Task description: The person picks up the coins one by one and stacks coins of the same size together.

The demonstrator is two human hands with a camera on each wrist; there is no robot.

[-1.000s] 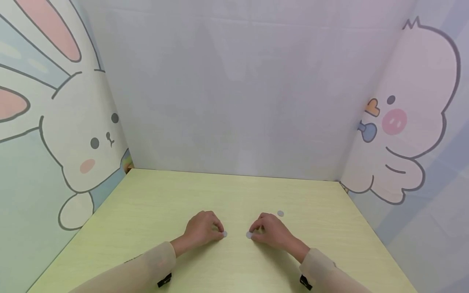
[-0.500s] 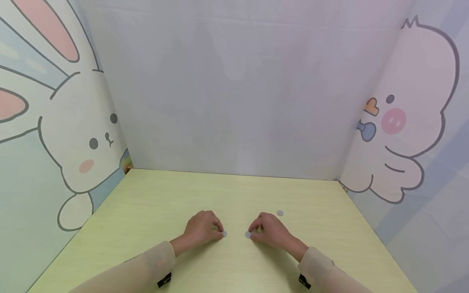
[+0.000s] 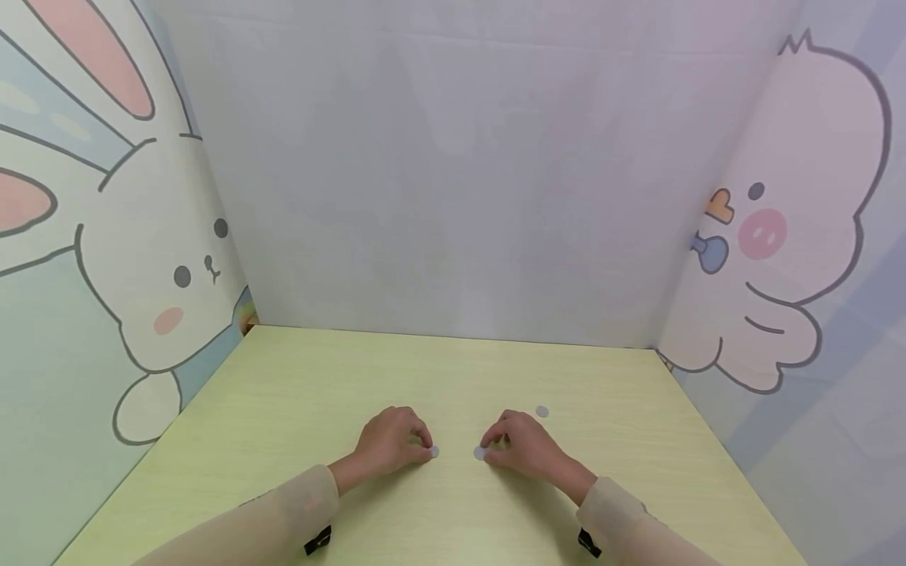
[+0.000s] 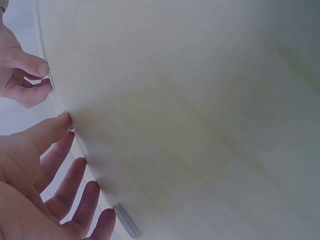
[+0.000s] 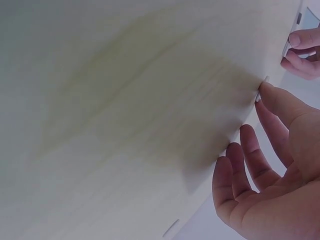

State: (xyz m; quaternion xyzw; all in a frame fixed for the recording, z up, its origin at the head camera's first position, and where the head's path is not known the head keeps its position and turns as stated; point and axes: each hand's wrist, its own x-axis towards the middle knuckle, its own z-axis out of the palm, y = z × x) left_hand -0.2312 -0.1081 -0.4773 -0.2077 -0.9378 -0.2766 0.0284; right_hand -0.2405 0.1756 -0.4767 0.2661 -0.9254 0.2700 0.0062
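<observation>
My left hand [image 3: 391, 442] rests low over the table, thumb and forefinger pinching a small flat grey disc [image 3: 435, 452] at its edge. Across a short gap, my right hand [image 3: 522, 446] pinches a second grey disc [image 3: 480, 453] in the same way. Both discs are at the tabletop. In the left wrist view, the remaining fingers of the left hand [image 4: 45, 185] are spread and bent, and a thicker grey disc [image 4: 127, 221] lies by the little finger. The right hand [image 5: 280, 170] shows its thumb and forefinger on its disc [image 5: 262, 89].
A loose grey disc [image 3: 542, 411] lies on the pale yellow table [image 3: 396, 369] beyond the right hand. A plain light curtain [image 3: 453, 173] stands behind the table. Printed cloth walls, with a rabbit [image 3: 163, 251] and a duck [image 3: 800, 181], flank it.
</observation>
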